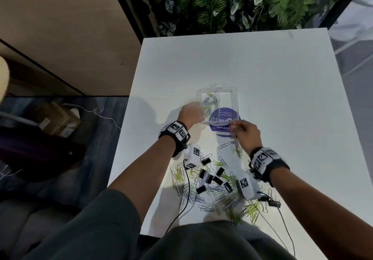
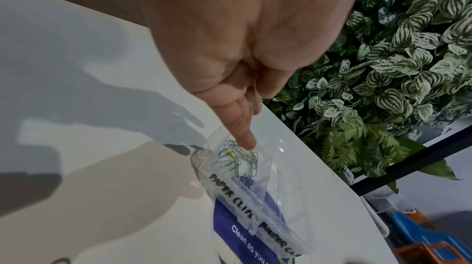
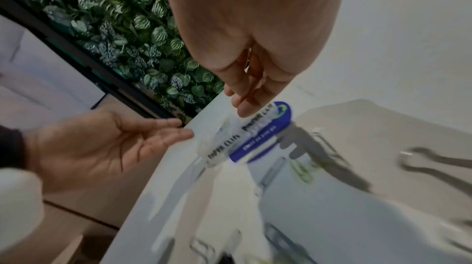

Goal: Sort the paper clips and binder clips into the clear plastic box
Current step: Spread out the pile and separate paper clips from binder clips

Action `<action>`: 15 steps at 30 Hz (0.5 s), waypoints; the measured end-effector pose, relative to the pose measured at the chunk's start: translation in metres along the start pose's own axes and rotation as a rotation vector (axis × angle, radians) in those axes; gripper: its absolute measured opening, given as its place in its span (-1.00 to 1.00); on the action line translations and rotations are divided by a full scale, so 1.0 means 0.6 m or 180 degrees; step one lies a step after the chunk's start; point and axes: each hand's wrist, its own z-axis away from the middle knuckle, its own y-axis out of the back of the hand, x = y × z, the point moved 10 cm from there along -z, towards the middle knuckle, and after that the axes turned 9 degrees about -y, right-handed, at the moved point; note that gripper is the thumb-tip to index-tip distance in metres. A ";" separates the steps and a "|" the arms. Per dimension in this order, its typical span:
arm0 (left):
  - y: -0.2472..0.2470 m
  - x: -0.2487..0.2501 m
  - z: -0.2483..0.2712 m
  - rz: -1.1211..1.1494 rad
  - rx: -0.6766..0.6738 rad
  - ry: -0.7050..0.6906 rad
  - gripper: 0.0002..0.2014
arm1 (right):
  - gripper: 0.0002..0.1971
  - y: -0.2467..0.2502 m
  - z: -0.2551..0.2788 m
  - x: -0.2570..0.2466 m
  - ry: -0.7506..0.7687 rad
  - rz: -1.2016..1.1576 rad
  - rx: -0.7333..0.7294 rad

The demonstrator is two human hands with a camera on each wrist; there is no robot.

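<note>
Fingers of the left hand (image 2: 245, 50) run straight down into the box's left compartment, one fingertip (image 2: 246, 141) resting among the clips there and gripping nothing; the right hand's (image 3: 255, 36) fingers lie extended side by side, tips at the box's labelled front edge, and nothing shows between them, though blur makes a small pinched clip impossible to rule out. By size, the white table (image 1: 262, 74) fills the frame's middle. The clear plastic box (image 1: 232, 98) sits at its centre over a purple sticker (image 1: 224, 130); thin, light and probably slippery, it likely needs steadying at a wall or rim. Its left half holds paper clips, while the right half looks empty. Lower centre, black binder clips (image 1: 219, 172) lie in the loose pile: stiff, springy, best taken by the body or wire handles. Smallest, the paper clips (image 1: 205, 205) lie flat and tangled; light wire, they probably lift more easily by an edge or in a scooped bunch.
</note>
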 end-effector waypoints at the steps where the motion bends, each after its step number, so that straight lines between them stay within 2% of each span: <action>1: 0.003 0.004 0.000 -0.0034 -0.0006 -0.0041 -0.69 | -0.75 0.006 0.010 0.016 0.0016 0.0054 -0.0015; 5: 0.042 0.006 0.010 -0.0409 0.0282 -0.0108 -0.82 | -0.77 0.024 0.047 0.075 0.0025 0.0451 -0.0146; 8: 0.069 -0.022 0.055 -0.1014 0.0340 -0.0090 -0.86 | -0.79 0.015 0.086 0.109 0.0164 0.1012 -0.0531; 12: 0.095 -0.089 0.148 -0.2142 -0.0058 -0.0311 -0.87 | -0.78 -0.006 0.139 0.151 0.0587 0.2448 -0.0974; 15: 0.096 -0.150 0.228 -0.2831 -0.0579 -0.0516 -0.88 | -0.78 -0.014 0.176 0.175 0.0968 0.2982 -0.1099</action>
